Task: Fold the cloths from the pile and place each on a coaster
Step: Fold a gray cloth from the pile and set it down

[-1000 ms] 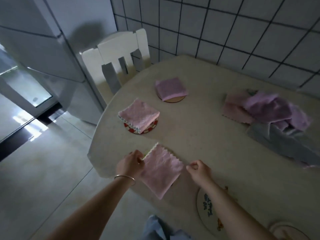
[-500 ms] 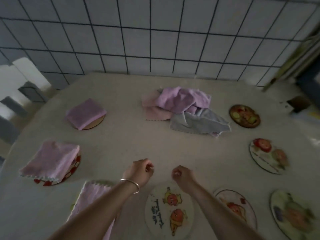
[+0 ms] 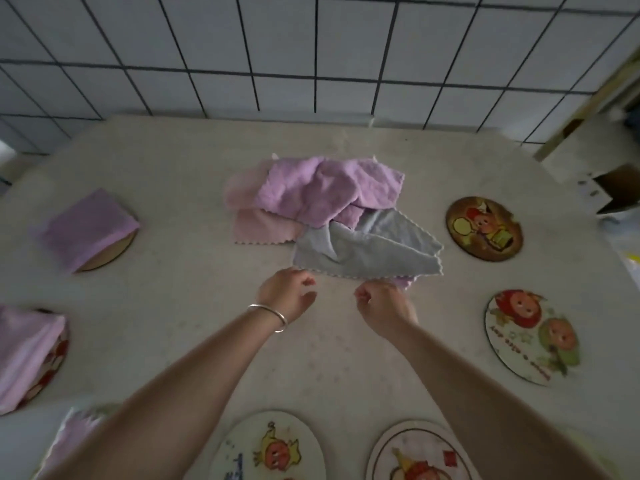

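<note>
Both hands have come off the third pink cloth and crossed to the pile within the last second. A second ago they were squaring that cloth at the near left edge of the surface; it now lies folded at bottom left, over a coaster rim that barely shows. Judgement: three cloths are done and the fourth is about to be taken.

Left hand, bangle at the wrist, hovers at the near-left corner of the grey cloth. Its fingers are loosely curled around nothing; grip not yet made, and whether the fingertips touch the hem I cannot tell. Right hand is curled tighter, thumb against fingers, just at the grey cloth's near hem. Whether it already pinches the edge, I cannot tell.

The pile sits mid-surface near the tiled wall: a crumpled lilac cloth on top, a flatter pale pink one under its left side, the grey one spilling forward and to the right.

Materials: cloths are soft, fleecy microfibre with zigzag pinked hems; they slump and hold loose creases. The surface is pale, matte and faintly speckled. Coasters are thin, flat, stiff discs with printed cartoon faces.

- Lilac folded cloth on a plain coaster, far left.
- Pink folded cloth on a red-patterned coaster, left edge.
- Bare coasters: two on the right and, two at the near edge and.
</note>
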